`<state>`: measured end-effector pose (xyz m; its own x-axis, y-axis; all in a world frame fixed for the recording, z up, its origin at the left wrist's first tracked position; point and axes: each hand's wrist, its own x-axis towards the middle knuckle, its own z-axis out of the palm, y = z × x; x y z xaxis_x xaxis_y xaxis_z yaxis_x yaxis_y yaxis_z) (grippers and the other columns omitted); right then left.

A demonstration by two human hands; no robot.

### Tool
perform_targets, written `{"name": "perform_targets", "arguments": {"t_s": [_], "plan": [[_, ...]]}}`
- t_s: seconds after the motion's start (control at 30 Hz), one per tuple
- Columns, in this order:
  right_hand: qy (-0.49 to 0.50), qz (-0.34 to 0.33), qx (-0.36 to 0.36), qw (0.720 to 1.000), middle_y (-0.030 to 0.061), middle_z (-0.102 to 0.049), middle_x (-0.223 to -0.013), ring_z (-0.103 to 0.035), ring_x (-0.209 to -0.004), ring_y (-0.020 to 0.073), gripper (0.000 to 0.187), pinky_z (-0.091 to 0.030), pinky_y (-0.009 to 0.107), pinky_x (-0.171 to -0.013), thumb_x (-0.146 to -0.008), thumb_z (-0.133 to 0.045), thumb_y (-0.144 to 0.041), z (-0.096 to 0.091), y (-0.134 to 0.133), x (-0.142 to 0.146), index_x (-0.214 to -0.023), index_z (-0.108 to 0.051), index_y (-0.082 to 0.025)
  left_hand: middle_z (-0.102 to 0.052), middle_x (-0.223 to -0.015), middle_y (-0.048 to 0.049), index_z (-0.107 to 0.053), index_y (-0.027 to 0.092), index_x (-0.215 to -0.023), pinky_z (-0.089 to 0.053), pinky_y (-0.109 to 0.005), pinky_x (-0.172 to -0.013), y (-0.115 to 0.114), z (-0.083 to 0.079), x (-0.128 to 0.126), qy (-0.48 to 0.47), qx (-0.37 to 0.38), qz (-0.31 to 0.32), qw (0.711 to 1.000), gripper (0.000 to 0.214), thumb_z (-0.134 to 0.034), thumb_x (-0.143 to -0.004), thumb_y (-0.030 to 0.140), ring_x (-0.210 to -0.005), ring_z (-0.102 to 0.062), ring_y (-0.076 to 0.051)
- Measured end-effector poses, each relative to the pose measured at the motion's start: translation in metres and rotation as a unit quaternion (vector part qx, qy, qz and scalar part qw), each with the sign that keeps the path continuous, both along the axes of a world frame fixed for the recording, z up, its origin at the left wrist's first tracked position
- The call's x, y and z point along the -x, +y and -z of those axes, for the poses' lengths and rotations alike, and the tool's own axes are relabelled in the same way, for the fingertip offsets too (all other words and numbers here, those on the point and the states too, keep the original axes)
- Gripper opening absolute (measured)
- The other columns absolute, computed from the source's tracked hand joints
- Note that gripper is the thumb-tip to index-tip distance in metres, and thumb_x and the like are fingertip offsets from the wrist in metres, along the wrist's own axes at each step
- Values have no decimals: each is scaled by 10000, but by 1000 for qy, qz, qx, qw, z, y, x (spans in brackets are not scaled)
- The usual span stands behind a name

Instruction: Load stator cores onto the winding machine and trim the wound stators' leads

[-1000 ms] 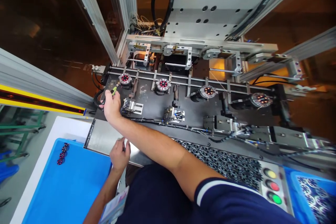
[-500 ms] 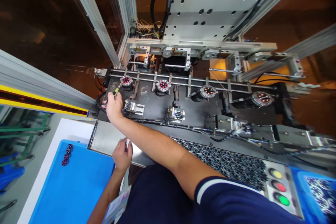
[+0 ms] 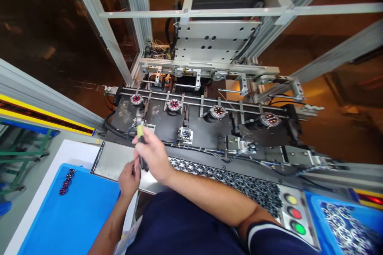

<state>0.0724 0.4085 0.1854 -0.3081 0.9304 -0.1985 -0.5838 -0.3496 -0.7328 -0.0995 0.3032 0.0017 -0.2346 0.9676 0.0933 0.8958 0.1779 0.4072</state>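
Observation:
My right hand point(image 3: 152, 153) is closed around a small hand tool point(image 3: 140, 137) with a black and yellow-green handle, its metal tip pointing up toward the machine. The hand hovers over the steel ledge point(image 3: 112, 159) at the machine's front. My left hand point(image 3: 128, 181) rests on that ledge's near edge, fingers curled just below the tool's handle; whether it grips anything is hidden. On the black machine bed, several round wound parts sit on fixtures in a row, the leftmost one point(image 3: 137, 99) beyond the tool tip.
A blue tray point(image 3: 74, 215) at lower left holds a short row of small dark parts point(image 3: 66, 181). A strip of metal rings point(image 3: 239, 177) runs along the machine front. Yellow, red and green buttons point(image 3: 295, 213) sit right, beside a blue bin point(image 3: 344, 223) of rings.
My right hand has drawn back from the leftmost fixture toward me with the tool, and now sits just above my left hand. The view has tilted up.

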Motion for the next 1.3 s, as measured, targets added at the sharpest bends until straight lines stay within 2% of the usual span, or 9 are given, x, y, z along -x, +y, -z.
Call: {"name": "perform_targets", "arguments": {"t_s": [0.1,0.2,0.27,0.57,0.73,0.93,1.13,1.23,1.3], "plan": [[-19,101,83,991,-80,-550,-654,-521,-411,73,346,-443,184,-373,-830,-589,-388,31,24,-17,-1115,-531,-202,-656,-833,-24,-651,153,-1114,-536,-330,-731,4,-5,0,14,-16,19,1000,303,-568,-955,397,-748,-637,-159],[-15,152,118,981,-95,-537,-619,-530,-410,83,357,-446,180,-364,-845,-554,-379,54,46,-16,-1150,-490,-205,-631,-744,-19,-672,155,-1100,-493,-292,-690,9,-9,0,29,-30,26,999,316,-548,-944,400,-700,-628,-168],[-8,172,129,977,-94,-535,-624,-540,-424,82,334,-458,178,-373,-844,-548,-366,60,54,-13,-1131,-495,-204,-621,-731,-16,-677,154,-1093,-477,-282,-674,11,-11,0,37,-36,29,998,328,-537,-941,408,-680,-620,-167],[5,212,157,965,-92,-518,-671,-488,-395,50,189,-411,159,-328,-835,-554,-339,58,69,-13,-967,-514,-210,-591,-720,-1,-680,136,-1100,-442,-261,-650,17,-13,-1,50,-35,33,998,359,-527,-938,417,-660,-590,-149],[7,208,165,964,-101,-510,-627,-482,-370,58,183,-393,164,-327,-859,-530,-319,60,73,-16,-1004,-510,-210,-579,-718,0,-681,128,-1103,-434,-264,-661,18,-13,-2,52,-28,35,998,360,-539,-934,413,-674,-584,-151],[5,211,169,963,-99,-507,-649,-525,-405,67,179,-435,177,-367,-862,-529,-328,60,73,-17,-1002,-502,-219,-585,-725,-2,-679,132,-1108,-436,-262,-673,17,-12,-2,48,-22,31,998,359,-535,-935,413,-680,-582,-149],[2,210,147,966,-110,-502,-612,-478,-353,58,144,-412,177,-355,-900,-479,-355,66,81,-11,-967,-463,-229,-585,-731,-8,-678,129,-1112,-446,-265,-681,17,-11,-1,44,-17,27,999,376,-521,-935,421,-687,-589,-153],[3,190,107,976,-120,-477,-584,-454,-344,46,113,-372,154,-340,-909,-478,-338,55,73,-13,-931,-460,-229,-591,-730,-11,-681,132,-1106,-445,-269,-676,17,-12,-1,46,-18,26,998,380,-516,-932,426,-685,-592,-158],[9,142,59,988,-113,-486,-583,-465,-357,46,152,-367,153,-338,-861,-591,-334,39,52,-23,-913,-515,-213,-597,-725,-14,-683,132,-1102,-444,-273,-667,17,-14,-1,48,-18,25,998,384,-512,-928,429,-682,-597,-164]]}}
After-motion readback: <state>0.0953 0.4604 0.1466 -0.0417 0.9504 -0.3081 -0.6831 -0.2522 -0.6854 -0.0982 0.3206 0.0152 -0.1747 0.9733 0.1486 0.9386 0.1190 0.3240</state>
